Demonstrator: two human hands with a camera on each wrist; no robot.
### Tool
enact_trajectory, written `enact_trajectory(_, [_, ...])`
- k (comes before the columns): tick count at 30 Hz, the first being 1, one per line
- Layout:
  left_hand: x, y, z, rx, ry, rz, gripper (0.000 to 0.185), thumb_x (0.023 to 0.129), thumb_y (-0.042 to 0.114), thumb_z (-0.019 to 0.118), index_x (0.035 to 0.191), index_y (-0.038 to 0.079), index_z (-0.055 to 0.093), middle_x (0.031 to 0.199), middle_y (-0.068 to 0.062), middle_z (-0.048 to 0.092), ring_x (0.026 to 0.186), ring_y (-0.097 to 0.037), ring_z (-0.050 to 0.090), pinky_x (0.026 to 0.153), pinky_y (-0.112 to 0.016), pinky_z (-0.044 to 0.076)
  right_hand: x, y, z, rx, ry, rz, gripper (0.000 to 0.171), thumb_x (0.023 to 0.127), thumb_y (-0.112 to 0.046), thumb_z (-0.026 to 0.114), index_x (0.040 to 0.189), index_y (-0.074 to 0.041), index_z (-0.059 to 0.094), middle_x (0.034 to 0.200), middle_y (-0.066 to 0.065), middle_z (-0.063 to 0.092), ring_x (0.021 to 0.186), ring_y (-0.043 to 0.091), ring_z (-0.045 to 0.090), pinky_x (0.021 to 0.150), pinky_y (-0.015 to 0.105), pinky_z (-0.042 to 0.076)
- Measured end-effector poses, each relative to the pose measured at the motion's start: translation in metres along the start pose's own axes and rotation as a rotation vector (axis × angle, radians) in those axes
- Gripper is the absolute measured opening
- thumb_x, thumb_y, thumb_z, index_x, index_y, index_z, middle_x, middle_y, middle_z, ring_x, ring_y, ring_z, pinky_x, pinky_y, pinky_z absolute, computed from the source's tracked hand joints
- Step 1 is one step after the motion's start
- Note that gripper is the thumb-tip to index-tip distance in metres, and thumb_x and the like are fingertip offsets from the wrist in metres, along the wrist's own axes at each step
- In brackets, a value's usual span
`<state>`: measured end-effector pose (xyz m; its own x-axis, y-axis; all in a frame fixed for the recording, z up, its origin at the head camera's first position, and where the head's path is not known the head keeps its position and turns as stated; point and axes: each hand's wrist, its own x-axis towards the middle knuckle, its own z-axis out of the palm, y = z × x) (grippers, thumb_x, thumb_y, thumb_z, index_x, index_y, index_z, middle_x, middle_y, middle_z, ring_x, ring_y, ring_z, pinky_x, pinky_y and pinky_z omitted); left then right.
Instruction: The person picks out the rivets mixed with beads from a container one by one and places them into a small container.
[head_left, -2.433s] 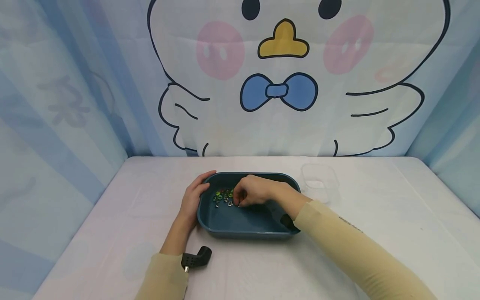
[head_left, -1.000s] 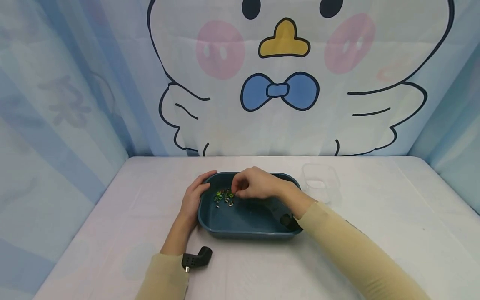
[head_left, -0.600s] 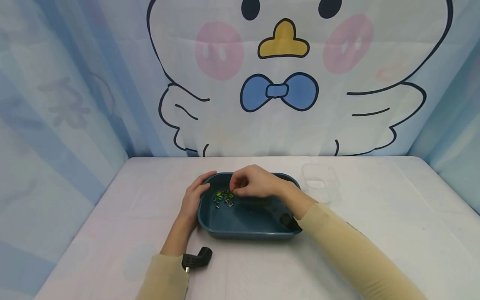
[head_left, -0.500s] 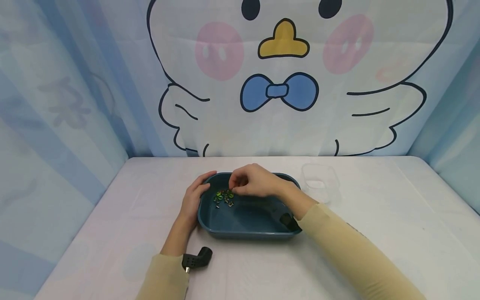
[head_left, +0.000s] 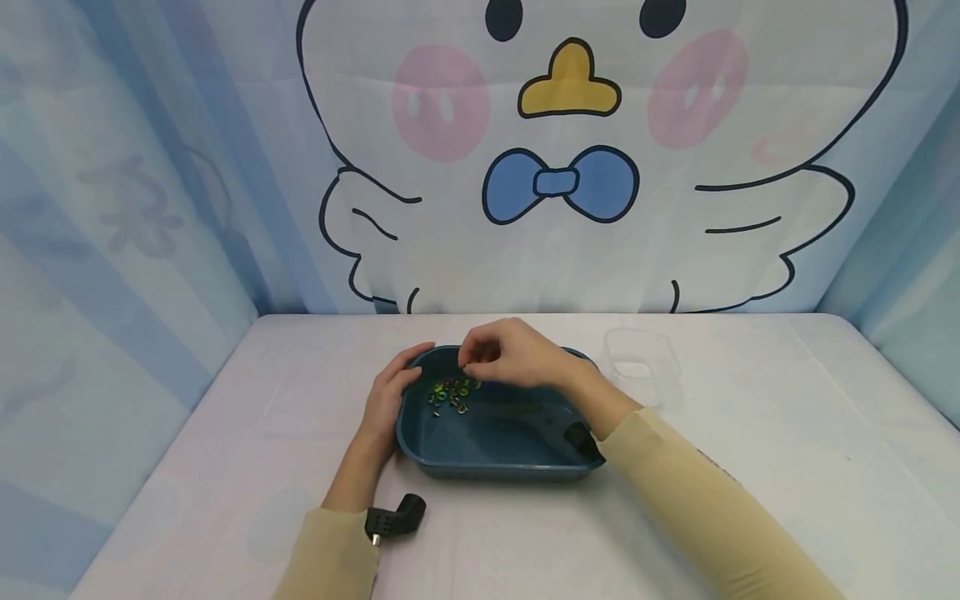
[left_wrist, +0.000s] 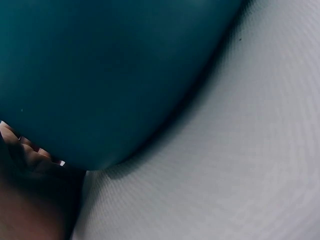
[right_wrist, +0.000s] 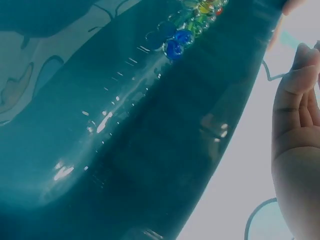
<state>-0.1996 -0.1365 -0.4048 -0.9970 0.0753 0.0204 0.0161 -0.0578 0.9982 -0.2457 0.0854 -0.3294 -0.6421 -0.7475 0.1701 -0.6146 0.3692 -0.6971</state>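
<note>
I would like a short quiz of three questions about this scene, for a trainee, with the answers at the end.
1. True or false: the left hand rests on the left rim of the dark teal tray.
2. Where do the small coloured beads lie? A) in the clear container B) in the far left part of the tray C) on the table cloth
3. Which thing stands to the right of the tray, apart from it?

Key
1. True.
2. B. The right hand hovers just above them with curled fingers; whether it pinches a bead cannot be seen.
3. The clear container.
</note>
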Motion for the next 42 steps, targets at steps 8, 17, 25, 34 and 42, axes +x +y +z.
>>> enact_trajectory(8, [0.000,0.001,0.002,0.000,-0.002,-0.006,0.046,0.104,0.013,0.034,0.147,0.007,0.050,0.153,-0.011,0.043,0.140,-0.027,0.039,0.117,-0.044,0.028,-0.005,-0.011,-0.008,0.036,0.016,0.029,0.010,0.095,-0.007,0.068,0.103,-0.003,0.072,0.089,-0.001,0.067,0.078,0.018,0.061,0.074,0.032,0.054])
enact_trajectory(17, [-0.002,0.000,0.001,0.001,0.003,0.005,0.046,0.104,0.013,0.033,0.147,0.004,0.050,0.152,-0.013,0.044,0.140,-0.027,0.039,0.118,-0.045,0.025,-0.010,-0.015,-0.016,0.036,0.029,0.012,0.010,0.095,-0.007,0.068,0.103,-0.002,0.072,0.095,0.000,0.069,0.082,0.016,0.064,0.080,0.032,0.055])
enact_trajectory(25, [-0.001,-0.001,0.001,0.002,0.009,0.004,0.046,0.104,0.012,0.034,0.146,0.005,0.050,0.152,-0.012,0.045,0.140,-0.027,0.039,0.118,-0.044,0.026,-0.015,-0.018,-0.027,0.033,0.062,0.002,0.011,0.094,-0.006,0.068,0.103,-0.001,0.071,0.093,0.000,0.068,0.080,0.018,0.062,0.079,0.033,0.055])
enact_trajectory(34, [-0.001,-0.002,0.002,-0.015,0.005,0.009,0.046,0.104,0.011,0.033,0.146,0.005,0.050,0.152,-0.012,0.045,0.139,-0.027,0.040,0.117,-0.043,0.028,-0.022,-0.018,-0.035,0.054,0.077,0.000,0.009,0.094,-0.005,0.068,0.102,-0.001,0.071,0.093,0.003,0.068,0.079,0.020,0.062,0.078,0.035,0.055])
enact_trajectory(42, [0.000,-0.002,0.002,-0.008,0.017,0.009,0.046,0.103,0.011,0.034,0.146,0.005,0.051,0.151,-0.010,0.046,0.139,-0.025,0.040,0.117,-0.043,0.028,-0.031,-0.019,-0.043,0.046,0.099,0.010,0.008,0.093,-0.005,0.068,0.101,-0.005,0.072,0.093,0.002,0.068,0.078,0.021,0.061,0.076,0.035,0.055])
